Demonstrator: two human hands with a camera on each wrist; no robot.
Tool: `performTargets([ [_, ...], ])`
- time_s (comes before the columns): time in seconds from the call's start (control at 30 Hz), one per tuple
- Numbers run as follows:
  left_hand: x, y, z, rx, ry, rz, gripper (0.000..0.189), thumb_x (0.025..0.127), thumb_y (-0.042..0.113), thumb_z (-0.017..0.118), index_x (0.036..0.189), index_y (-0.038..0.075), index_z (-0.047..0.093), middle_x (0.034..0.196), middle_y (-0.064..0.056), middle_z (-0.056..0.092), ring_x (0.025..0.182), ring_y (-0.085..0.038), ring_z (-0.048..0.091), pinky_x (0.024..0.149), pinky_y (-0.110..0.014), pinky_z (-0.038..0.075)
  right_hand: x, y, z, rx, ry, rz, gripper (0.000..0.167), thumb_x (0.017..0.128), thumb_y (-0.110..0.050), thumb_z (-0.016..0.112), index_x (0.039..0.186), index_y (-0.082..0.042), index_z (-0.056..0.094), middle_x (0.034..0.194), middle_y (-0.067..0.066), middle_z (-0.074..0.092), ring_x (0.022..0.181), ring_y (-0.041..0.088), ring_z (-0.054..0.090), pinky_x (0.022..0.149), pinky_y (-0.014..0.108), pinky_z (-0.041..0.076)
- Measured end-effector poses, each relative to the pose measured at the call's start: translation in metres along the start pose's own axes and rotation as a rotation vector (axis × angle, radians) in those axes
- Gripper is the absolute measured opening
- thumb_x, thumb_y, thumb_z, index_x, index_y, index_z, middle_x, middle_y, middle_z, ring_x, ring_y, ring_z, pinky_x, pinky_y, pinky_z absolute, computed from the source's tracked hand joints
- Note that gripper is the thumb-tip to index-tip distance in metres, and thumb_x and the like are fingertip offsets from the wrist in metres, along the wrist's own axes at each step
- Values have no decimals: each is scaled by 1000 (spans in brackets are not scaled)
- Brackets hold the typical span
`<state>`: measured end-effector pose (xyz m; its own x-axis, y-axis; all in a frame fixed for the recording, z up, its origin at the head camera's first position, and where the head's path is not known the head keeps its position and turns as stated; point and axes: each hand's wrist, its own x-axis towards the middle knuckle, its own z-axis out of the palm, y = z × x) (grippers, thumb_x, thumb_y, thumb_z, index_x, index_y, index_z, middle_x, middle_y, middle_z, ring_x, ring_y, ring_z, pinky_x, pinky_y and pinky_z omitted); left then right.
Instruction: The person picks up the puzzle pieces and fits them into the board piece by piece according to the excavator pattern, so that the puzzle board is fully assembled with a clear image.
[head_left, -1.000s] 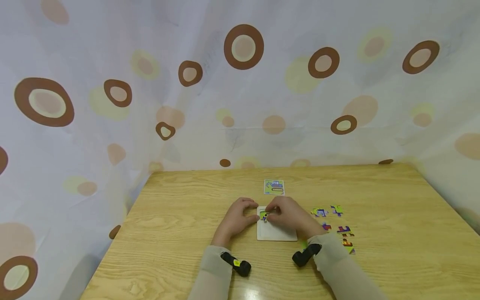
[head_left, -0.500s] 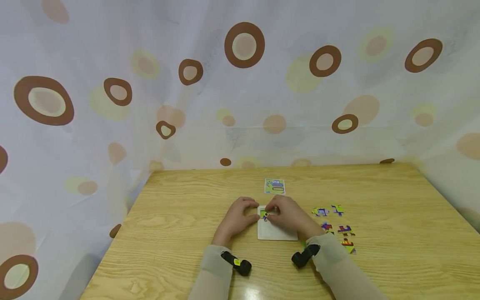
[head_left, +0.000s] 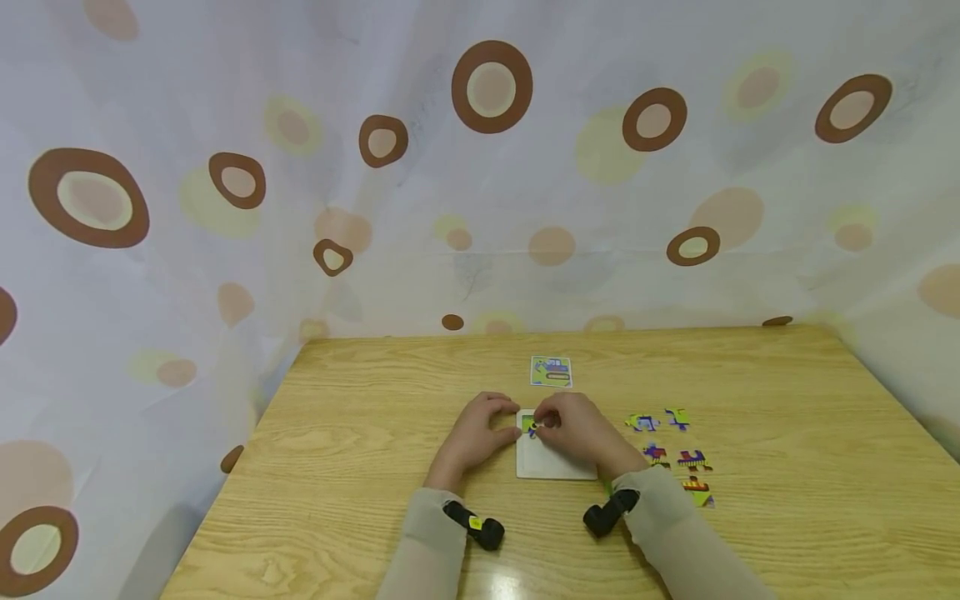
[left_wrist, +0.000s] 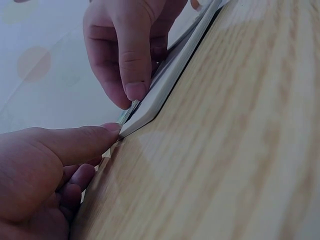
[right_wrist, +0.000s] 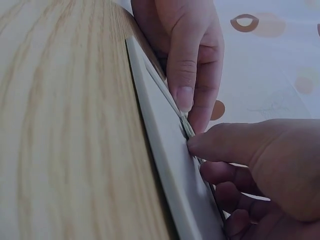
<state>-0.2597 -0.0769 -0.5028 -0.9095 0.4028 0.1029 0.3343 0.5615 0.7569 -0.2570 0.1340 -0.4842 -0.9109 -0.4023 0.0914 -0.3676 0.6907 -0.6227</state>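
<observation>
Right hand point(head_left: 577, 429): thumb and forefinger are bent toward each other and pinch one small puzzle piece point(head_left: 530, 425); the gap between their tips is only narrow.
Left hand point(head_left: 474, 432): thumb and forefinger stay a little apart and hold the rim of the white tray point(head_left: 551, 468) at its far left corner.
Sleeves point(head_left: 435, 542): light in colour, they lie over the near part of the tabletop point(head_left: 360, 467), each with a black device point(head_left: 490, 534) strapped at the wrist.
Tray place: flat on the tabletop, past the wrists.
Pinched piece: inside the tray's far left corner; if it sits fully down, one cannot tell.
Loose pieces point(head_left: 692, 460): at least five, colourful, between the tray and the tabletop's right edge.
Picture card point(head_left: 551, 372): beyond the tray, toward the tabletop's far edge.
Cloth point(head_left: 420, 200): pale, with brown rings, behind that far edge.
</observation>
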Motion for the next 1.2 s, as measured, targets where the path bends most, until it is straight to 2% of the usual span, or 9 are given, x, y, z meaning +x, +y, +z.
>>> performTargets([
  [0.27, 1, 2, 0, 11, -2, -1, 34, 92, 19, 72, 124, 9, 67, 133, -5, 54, 128, -25, 48, 109, -42, 37, -2, -3, -2, 11, 38, 43, 8, 83, -12, 78, 87, -10, 72, 76, -4, 57, 69, 12, 51, 63, 30, 45],
  [0.5, 1, 4, -1, 12, -7, -3, 35, 92, 19, 72, 125, 9, 67, 134, -5, 54, 128, -25, 48, 109, -42, 37, -1, -3, -2, 17, 35, 79, 8, 84, -15, 79, 80, -13, 72, 74, -5, 60, 67, 11, 53, 62, 29, 47],
  [0.73, 0, 4, -1, 18, -11, -8, 35, 92, 20, 72, 125, 9, 67, 134, -5, 54, 128, -25, 48, 109, -42, 37, -2, -4, -2, 25, 12, 47, 4, 86, -11, 76, 89, -8, 77, 82, -4, 64, 74, 8, 57, 67, 29, 51],
  [1.2, -1, 4, -1, 12, -8, -8, 35, 92, 19, 72, 125, 8, 67, 133, -6, 54, 128, -27, 47, 109, -44, 37, -3, -6, -4, 51, 1, 26, 5, 86, -6, 75, 91, -7, 77, 81, -3, 62, 72, 9, 55, 65, 28, 49],
])
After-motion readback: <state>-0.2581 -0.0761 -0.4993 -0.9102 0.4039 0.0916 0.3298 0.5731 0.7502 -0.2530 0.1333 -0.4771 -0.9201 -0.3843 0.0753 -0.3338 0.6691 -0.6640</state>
